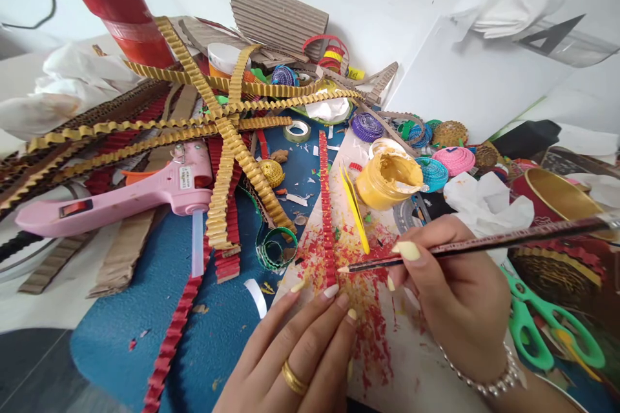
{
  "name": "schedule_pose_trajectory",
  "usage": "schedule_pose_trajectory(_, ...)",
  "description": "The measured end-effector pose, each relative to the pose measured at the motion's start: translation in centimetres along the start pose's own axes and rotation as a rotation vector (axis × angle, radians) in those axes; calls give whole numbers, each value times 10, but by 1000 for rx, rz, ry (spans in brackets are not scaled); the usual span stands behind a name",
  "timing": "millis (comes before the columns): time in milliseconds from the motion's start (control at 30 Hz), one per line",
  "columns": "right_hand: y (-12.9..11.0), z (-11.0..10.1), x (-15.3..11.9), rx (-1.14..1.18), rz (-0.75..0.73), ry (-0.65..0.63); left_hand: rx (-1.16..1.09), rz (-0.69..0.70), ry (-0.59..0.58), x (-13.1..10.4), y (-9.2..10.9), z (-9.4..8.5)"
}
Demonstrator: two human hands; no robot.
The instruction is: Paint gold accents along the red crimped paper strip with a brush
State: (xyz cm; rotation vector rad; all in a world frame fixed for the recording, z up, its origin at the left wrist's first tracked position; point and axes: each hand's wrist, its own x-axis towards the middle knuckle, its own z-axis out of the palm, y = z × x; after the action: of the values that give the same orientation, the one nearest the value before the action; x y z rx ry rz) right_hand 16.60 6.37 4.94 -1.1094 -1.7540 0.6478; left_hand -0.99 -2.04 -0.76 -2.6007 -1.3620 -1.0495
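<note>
My left hand (303, 355) lies with its fingers stretched out at the near end of a narrow red corrugated cardboard strip (325, 200), fingertips touching it. Small yellow marks show along the strip. In my right hand (460, 290) is a slim dark paintbrush (484, 243), pinched between thumb and fingers. Its pale pointed tip is just right of the strip's lower part. Beneath lies a white board (382, 335) smeared with red and yellow paint. An open jar of mustard-yellow paint (387, 184) and yellow tweezers (355, 210) are beyond my right hand.
A pink glue gun (130, 197) lies at left, under crossing gold corrugated strips (232, 142). Green-handled scissors (552, 322) are right of my right hand. Coiled paper discs (453, 160), crumpled tissue (487, 203) and a red paint bottle (113, 3) crowd the back.
</note>
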Motion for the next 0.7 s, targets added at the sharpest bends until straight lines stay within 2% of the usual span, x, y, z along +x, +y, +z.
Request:
schedule_pose_trajectory(133, 2, 1, 4, 296, 255, 91, -4, -14, -4, 0, 1, 1)
schedule_pose_trajectory(233, 4, 2, 6, 417, 357, 97, -13, -32, 1, 0, 2, 1)
schedule_pose_trajectory(333, 5, 1, 7, 469, 392, 92, -12, -19, -3, 1, 2, 1)
schedule_pose_trajectory(567, 4, 0, 11, 520, 436, 170, -11, -23, -1, 0, 1, 0)
schedule_pose_trajectory(700, 3, -2, 15, 669, 421, 51, -17, -36, 18, 0, 2, 2)
